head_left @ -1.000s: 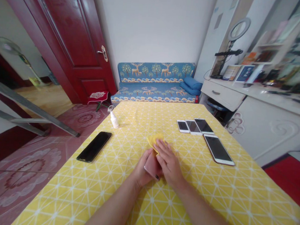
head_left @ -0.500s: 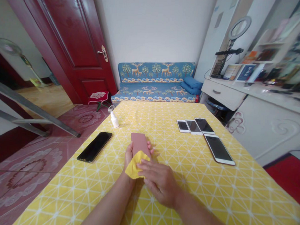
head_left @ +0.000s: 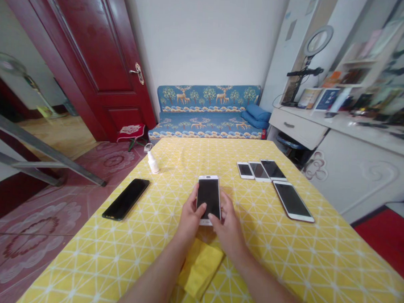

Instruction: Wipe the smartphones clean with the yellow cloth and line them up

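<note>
White-framed smartphone (head_left: 209, 200) held screen up over the middle of the worktop (head_left: 83, 262); left hand (head_left: 189, 218) and right hand (head_left: 229, 228) flank it, fingers (head_left: 202, 209) closed narrowly on its long edges. Screen dark; smears too fine to judge. Behind the phone's near end, a folded yellow cloth (head_left: 200, 267) lies clear of it. Left of the phone: black smartphone (head_left: 125, 199), white spray bottle (head_left: 152, 162). Right: four more smartphones (head_left: 258, 171), with open worktop between.

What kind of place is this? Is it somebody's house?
It looks like a room in someone's home, though I can't be sure. There's a blue sofa with deer on it, a dark red wooden door, and a white dresser with a ring light on top.
</note>
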A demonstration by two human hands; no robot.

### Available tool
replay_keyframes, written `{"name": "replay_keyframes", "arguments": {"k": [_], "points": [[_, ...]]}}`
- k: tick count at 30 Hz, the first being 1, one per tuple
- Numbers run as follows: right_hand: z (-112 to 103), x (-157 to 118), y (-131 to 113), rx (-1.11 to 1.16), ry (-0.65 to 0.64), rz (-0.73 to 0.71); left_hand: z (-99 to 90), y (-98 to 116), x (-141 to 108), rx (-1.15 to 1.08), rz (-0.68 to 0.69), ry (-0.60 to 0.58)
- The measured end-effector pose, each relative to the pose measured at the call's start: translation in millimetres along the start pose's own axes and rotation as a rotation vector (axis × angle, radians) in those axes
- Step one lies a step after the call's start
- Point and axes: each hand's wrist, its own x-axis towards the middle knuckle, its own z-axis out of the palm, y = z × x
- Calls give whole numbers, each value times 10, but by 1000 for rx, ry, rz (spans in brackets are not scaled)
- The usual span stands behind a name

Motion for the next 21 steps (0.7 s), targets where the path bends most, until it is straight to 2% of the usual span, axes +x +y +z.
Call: {"name": "replay_keyframes", "arguments": {"k": [3, 6, 10, 12, 15, 18, 21], "points": [[-128, 109, 119, 59, 48, 11, 21, -41, -14, 65, -1, -133], [-381, 227, 200, 18, 122, 10, -3, -83, -9, 168, 29, -131], [-817, 355, 204, -255, 261, 71, -50, -131, 13, 185, 0, -111], [-990, 388, 174, -472, 271, 146, -54, -141, 25, 159, -21, -95], [-1079, 383, 133, -804, 204, 191, -41, -137, 36, 143, -54, -77], [-973, 319, 118, -1058, 107, 92, -24, -118, 34, 165, -64, -76], [-826, 242, 111, -1188, -147, 47, -13, -92, 24, 189, -70, -72]]}}
